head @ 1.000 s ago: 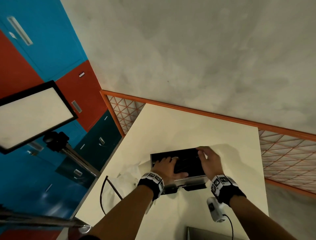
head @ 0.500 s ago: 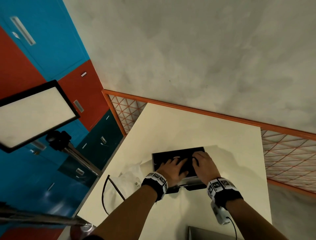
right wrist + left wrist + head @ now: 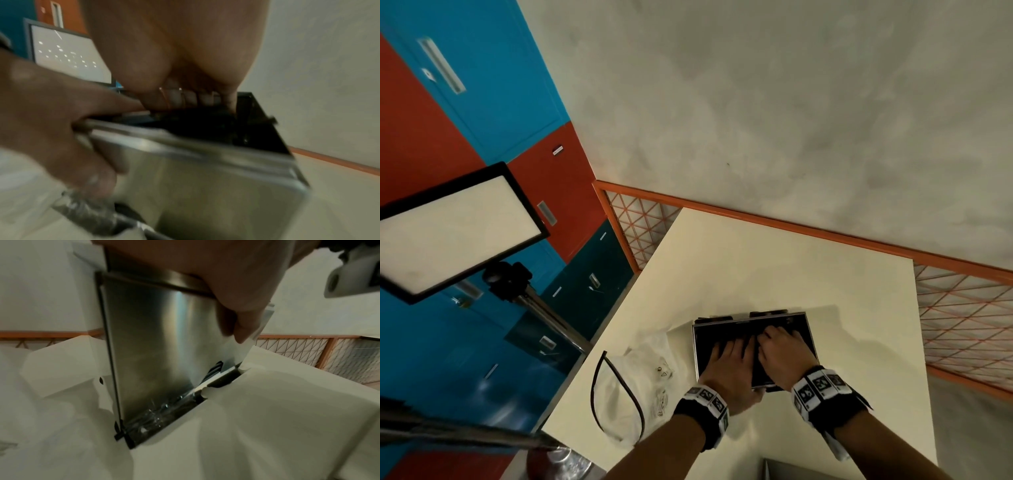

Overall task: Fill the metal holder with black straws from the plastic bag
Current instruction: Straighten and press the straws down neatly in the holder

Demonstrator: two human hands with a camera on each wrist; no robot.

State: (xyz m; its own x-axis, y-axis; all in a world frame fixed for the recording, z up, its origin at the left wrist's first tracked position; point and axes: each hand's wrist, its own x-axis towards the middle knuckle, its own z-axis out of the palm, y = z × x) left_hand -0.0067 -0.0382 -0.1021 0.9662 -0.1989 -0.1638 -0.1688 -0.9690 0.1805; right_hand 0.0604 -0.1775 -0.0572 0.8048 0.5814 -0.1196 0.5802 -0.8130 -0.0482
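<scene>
The metal holder (image 3: pixel 700 356) stands on the cream table (image 3: pixel 756 260), its open top packed with black straws (image 3: pixel 717 334). My left hand (image 3: pixel 727 361) lies over the near left part, fingers on the straws. In the left wrist view its thumb (image 3: pixel 238 324) runs down the shiny near wall (image 3: pixel 154 337), so it grips the rim. My right hand (image 3: pixel 780 346) sits beside it with bent fingers (image 3: pixel 185 97) pressing down on the straws (image 3: pixel 205 126). A crumpled white plastic bag (image 3: pixel 633 387) with a black edge lies to the left.
A light panel (image 3: pixel 455 229) on a tripod stands off the table's left edge. Behind and to the right runs an orange mesh fence (image 3: pixel 962 325). A grey object (image 3: pixel 808 469) shows at the table's near edge. Crumpled clear plastic (image 3: pixel 88 216) lies by the holder's base.
My right hand has come from the holder's far right corner onto the straws beside the left hand. The left hand has slid a little toward the middle.
</scene>
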